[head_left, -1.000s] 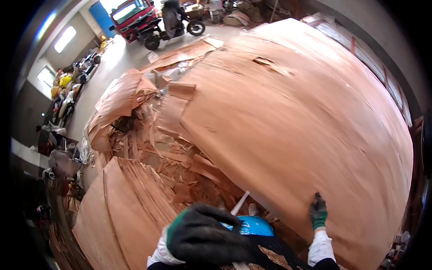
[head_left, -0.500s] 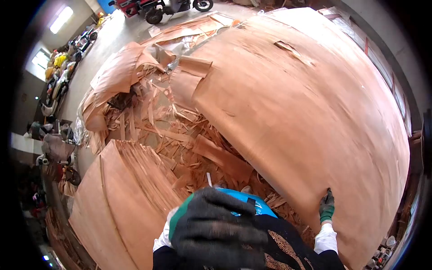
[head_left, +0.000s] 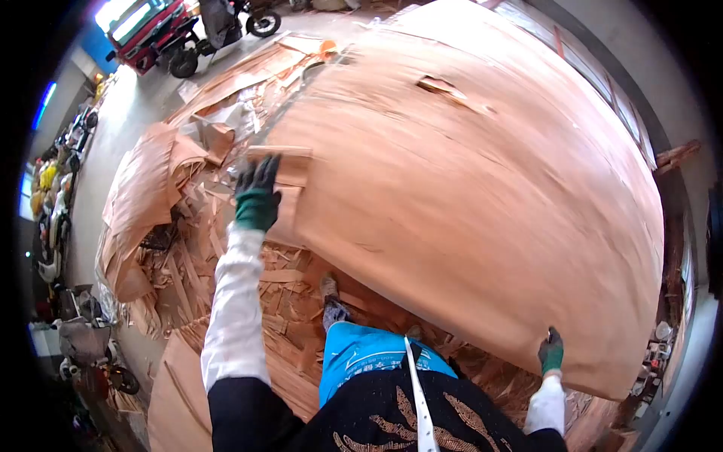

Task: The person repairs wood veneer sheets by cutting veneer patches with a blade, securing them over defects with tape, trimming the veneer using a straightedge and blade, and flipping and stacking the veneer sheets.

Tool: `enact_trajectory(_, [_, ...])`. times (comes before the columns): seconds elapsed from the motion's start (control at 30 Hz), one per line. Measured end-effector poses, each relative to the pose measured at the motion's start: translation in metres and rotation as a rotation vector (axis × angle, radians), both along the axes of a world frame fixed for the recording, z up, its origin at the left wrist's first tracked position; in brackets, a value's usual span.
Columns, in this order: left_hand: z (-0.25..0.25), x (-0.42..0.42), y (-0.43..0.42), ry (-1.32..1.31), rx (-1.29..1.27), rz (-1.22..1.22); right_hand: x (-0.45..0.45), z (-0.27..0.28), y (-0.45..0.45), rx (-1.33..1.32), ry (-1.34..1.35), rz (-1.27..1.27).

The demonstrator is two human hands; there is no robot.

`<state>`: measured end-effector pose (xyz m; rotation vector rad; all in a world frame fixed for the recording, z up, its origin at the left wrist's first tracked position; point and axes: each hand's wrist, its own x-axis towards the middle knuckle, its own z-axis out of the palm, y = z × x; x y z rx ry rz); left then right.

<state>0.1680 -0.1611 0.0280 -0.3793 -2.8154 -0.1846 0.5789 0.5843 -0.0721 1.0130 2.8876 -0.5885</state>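
A wide stack of reddish-brown veneer sheets [head_left: 467,196] fills the centre and right, with a torn hole near its far side. Gloved in black and green, my left hand [head_left: 258,192] reaches out with fingers spread over the torn pieces at the stack's left edge; whether it touches them I cannot tell. My right hand [head_left: 551,352], in a like glove, rests on the near right part of the sheets, its fingers close together, and what they hold, if anything, is too small to make out. A white strip [head_left: 422,399] hangs down my front over the blue apron [head_left: 361,358].
Veneer scraps [head_left: 282,301] litter the floor around my feet. A second stack [head_left: 177,392] lies at the lower left, a crumpled bundle [head_left: 135,211] beyond it. Farther back are a motorcycle [head_left: 218,34] and a red vehicle [head_left: 147,38]. Assorted items line the left wall.
My left hand has moved from in front of my chest out to the stack's left edge, arm stretched. My right hand stays on the near right part of the sheets. The view has turned.
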Motion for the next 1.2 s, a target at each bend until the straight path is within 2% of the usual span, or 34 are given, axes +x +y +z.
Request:
enact_trajectory(0.03, [-0.019,-0.034,-0.015,0.044,-0.096,-0.031,0.005,0.001,-0.028,0.11,-0.01,-0.049])
enact_trajectory(0.07, [-0.031,-0.064,-0.028,0.028,-0.153,-0.015,-0.029,0.055,-0.112,-0.226,-0.112,-0.477])
enact_trajectory(0.13, [-0.055,-0.104,-0.052,-0.035,-0.266,-0.011,0.016,-0.008,-0.13,-0.045,-0.136,-0.266])
enact_trajectory(0.17, [-0.067,-0.125,-0.059,-0.072,-0.319,-0.031,0.045,-0.022,-0.135,0.057,-0.146,-0.187])
enact_trajectory(0.2, [-0.05,-0.133,-0.063,-0.298,-0.254,-0.047,0.028,0.0,-0.173,-0.098,-0.193,-0.322])
enact_trajectory(0.23, [-0.047,-0.152,-0.058,-0.469,-0.441,-0.017,0.06,-0.051,-0.158,-0.043,-0.062,-0.246])
enact_trajectory(0.27, [-0.049,-0.153,-0.065,-0.321,-0.426,-0.146,0.043,-0.026,-0.19,-0.051,-0.07,-0.144])
enact_trajectory(0.3, [-0.044,-0.154,-0.062,-0.327,-0.369,-0.223,0.028,-0.022,-0.206,-0.207,-0.154,-0.451])
enact_trajectory(0.33, [-0.04,-0.153,-0.059,-0.226,-0.231,-0.346,0.004,-0.01,-0.231,-0.075,-0.099,-0.397])
enact_trajectory(0.37, [-0.032,-0.153,-0.049,-0.242,-0.139,-0.426,-0.039,0.03,-0.266,-0.001,-0.118,-0.433])
enact_trajectory(0.4, [-0.031,-0.155,-0.036,-0.295,-0.059,-0.421,-0.064,0.042,-0.273,0.11,-0.172,-0.308])
enact_trajectory(0.43, [-0.019,-0.158,-0.019,-0.382,-0.058,-0.477,-0.059,0.014,-0.254,0.184,0.041,-0.094])
enact_trajectory(0.47, [-0.027,-0.165,-0.01,-0.516,0.212,-0.56,-0.077,0.007,-0.25,0.227,0.14,-0.068])
enact_trajectory(0.5, [-0.038,-0.172,-0.001,-0.656,0.482,-0.634,-0.106,0.012,-0.254,0.171,0.065,-0.213])
enact_trajectory(0.53, [-0.035,-0.175,0.018,-0.874,0.591,-0.631,-0.13,0.023,-0.251,0.254,0.08,-0.079])
enact_trajectory(0.57, [-0.042,-0.18,0.037,-0.868,0.586,-0.645,-0.153,0.031,-0.251,0.288,0.144,-0.06])
enact_trajectory(0.6, [-0.053,-0.184,0.053,-0.861,0.581,-0.651,-0.168,0.021,-0.238,0.308,0.134,-0.114])
enact_trajectory(0.63, [-0.057,-0.186,0.065,-0.854,0.575,-0.648,-0.177,0.006,-0.219,0.38,0.174,-0.064])
enact_trajectory(0.67, [-0.042,-0.175,0.085,-0.952,0.55,-0.5,-0.211,0.029,-0.212,-0.189,0.198,-0.502])
enact_trajectory(0.7, [-0.068,-0.181,0.093,-0.771,0.429,-0.524,-0.214,0.025,-0.203,0.076,0.069,-0.371])
enact_trajectory(0.77, [-0.083,-0.174,0.114,-0.67,0.338,-0.385,-0.223,0.017,-0.18,0.606,-0.167,-0.074])
enact_trajectory(0.8, [-0.083,-0.173,0.125,-0.621,0.206,-0.36,-0.219,-0.018,-0.153,0.666,-0.124,-0.102])
enact_trajectory(0.83, [-0.084,-0.172,0.134,-0.573,0.071,-0.335,-0.221,-0.018,-0.14,0.443,-0.257,-0.163])
enact_trajectory(0.87, [-0.097,-0.17,0.133,-0.458,0.04,-0.331,-0.201,-0.073,-0.104,0.853,-0.466,-0.082])
enact_trajectory(0.9, [-0.1,-0.167,0.136,-0.423,-0.034,-0.299,-0.193,-0.098,-0.101,1.08,-0.556,-0.026])
enact_trajectory(0.93, [-0.094,-0.164,0.136,-0.433,-0.014,-0.294,-0.192,-0.097,-0.114,1.314,-0.639,0.012])
enact_trajectory(0.97, [-0.089,-0.157,0.136,-0.45,0.007,-0.286,-0.182,-0.092,-0.125,1.36,-0.608,0.021])
enact_trajectory(1.03, [-0.084,-0.15,0.133,-0.442,-0.026,-0.266,-0.182,-0.064,-0.142,1.271,-0.455,0.02])
enact_trajectory(1.13, [-0.083,-0.147,0.121,-0.435,-0.078,-0.309,-0.171,-0.053,-0.159,0.948,-0.251,-0.016])
enact_trajectory(1.17, [-0.084,-0.143,0.117,-0.438,-0.097,-0.336,-0.17,-0.055,-0.16,0.911,-0.261,-0.054])
enact_trajectory(1.2, [-0.077,-0.141,0.118,-0.427,-0.013,-0.314,-0.167,-0.049,-0.168,0.954,-0.383,-0.047])
